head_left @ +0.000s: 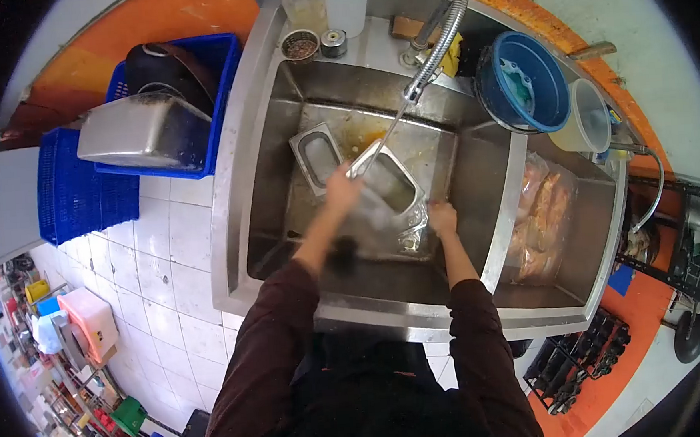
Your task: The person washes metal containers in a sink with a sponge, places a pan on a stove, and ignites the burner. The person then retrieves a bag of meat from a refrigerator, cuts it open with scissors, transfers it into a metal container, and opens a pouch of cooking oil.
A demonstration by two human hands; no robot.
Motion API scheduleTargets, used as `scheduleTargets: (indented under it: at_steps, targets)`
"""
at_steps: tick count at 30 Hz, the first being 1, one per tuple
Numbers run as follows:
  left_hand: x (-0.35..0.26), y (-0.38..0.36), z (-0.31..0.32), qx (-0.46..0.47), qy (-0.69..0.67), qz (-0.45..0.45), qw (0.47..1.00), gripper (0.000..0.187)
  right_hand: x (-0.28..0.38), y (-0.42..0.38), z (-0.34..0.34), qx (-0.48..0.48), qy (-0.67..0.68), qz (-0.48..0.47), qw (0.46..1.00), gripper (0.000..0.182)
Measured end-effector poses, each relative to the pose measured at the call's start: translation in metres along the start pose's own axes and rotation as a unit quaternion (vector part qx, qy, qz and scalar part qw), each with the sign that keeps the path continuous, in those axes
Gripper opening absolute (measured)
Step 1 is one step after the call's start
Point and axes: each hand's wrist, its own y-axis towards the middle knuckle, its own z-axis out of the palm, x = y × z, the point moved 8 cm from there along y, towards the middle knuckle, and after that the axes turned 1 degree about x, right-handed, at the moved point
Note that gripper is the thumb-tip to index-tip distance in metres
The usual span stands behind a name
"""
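In the large steel sink basin, a rectangular metal pan is held up tilted between my two hands. My left hand is closed on its upper left side, slightly blurred. At the pan's lower right end, my right hand has its fingers closed on the rim. A stream of water from the spring-hose faucet runs down onto the pan and splashes below it. A second, smaller metal pan lies on the basin floor, left of the held one.
Bagged raw meat lies in the smaller right basin. A blue bucket and a translucent container stand at the back right. Two bottles are at the back left. Blue crates with a wok and a metal pan stand left.
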Motion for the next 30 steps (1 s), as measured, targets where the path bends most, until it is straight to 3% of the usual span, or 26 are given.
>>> scheduleTargets:
  at_steps: [1,3,4,6,9,12,15,17,19,21,22,25,26,27,29,30]
  targets:
    - [0.013,0.0,-0.002,-0.001,-0.042,-0.04,0.998,0.042,-0.003,0.003,0.008,0.001,0.001,0.001,1.0,0.03]
    - [0.011,-0.006,-0.02,-0.016,-0.038,-0.023,0.999,0.035,0.016,0.0,0.042,0.103,-0.163,-0.068,0.979,0.026]
    - [0.012,-0.01,-0.032,-0.019,-0.066,-0.04,0.997,0.037,0.022,0.007,0.051,0.106,-0.161,-0.071,0.979,0.026]
    - [0.018,-0.017,-0.049,-0.026,-0.09,-0.061,0.994,0.039,0.027,0.02,0.097,0.205,-0.224,-0.09,0.949,0.029]
    - [0.026,-0.027,-0.071,-0.031,-0.033,-0.05,0.998,0.044,0.051,0.022,0.097,0.207,-0.179,-0.078,0.959,0.034]
    - [0.038,-0.041,-0.076,0.033,0.003,-0.036,0.999,0.049,0.065,0.024,0.095,0.21,-0.143,-0.098,0.962,0.037]
    - [0.044,-0.053,-0.064,0.111,0.089,0.054,0.988,0.044,0.056,0.034,0.108,0.156,-0.158,-0.126,0.967,0.033]
    - [0.054,-0.062,-0.048,0.149,0.155,0.12,0.969,0.032,0.028,0.057,0.168,0.157,-0.296,-0.219,0.916,0.032]
    - [0.077,-0.059,-0.033,0.16,0.18,0.072,0.968,0.029,0.03,0.053,0.145,0.191,-0.285,-0.165,0.925,0.023]
    - [0.092,-0.05,-0.023,0.168,0.203,0.027,0.964,0.025,0.045,0.042,0.127,0.203,-0.326,-0.24,0.892,0.021]
    - [0.102,-0.046,-0.02,0.2,0.227,-0.003,0.953,0.028,0.048,0.04,0.1,0.18,-0.253,-0.184,0.932,0.02]
    - [0.159,-0.031,-0.013,0.237,0.266,-0.062,0.932,0.036,0.067,0.023,0.04,0.216,-0.184,-0.197,0.939,0.025]
    - [0.157,-0.028,-0.019,0.242,0.282,-0.088,0.924,0.041,0.067,0.02,0.013,0.211,0.113,-0.168,0.956,0.034]
    - [0.153,-0.031,-0.019,0.239,0.283,-0.086,0.925,0.041,0.069,0.017,0.007,0.208,0.113,-0.17,0.957,0.034]
    - [0.115,-0.034,-0.045,0.018,0.433,-0.049,0.9,0.047,0.072,0.009,0.003,0.262,0.243,-0.068,0.931,0.037]
    - [0.095,-0.039,-0.044,0.028,0.329,-0.073,0.941,0.045,0.083,0.0,0.005,0.26,0.33,-0.066,0.905,0.036]
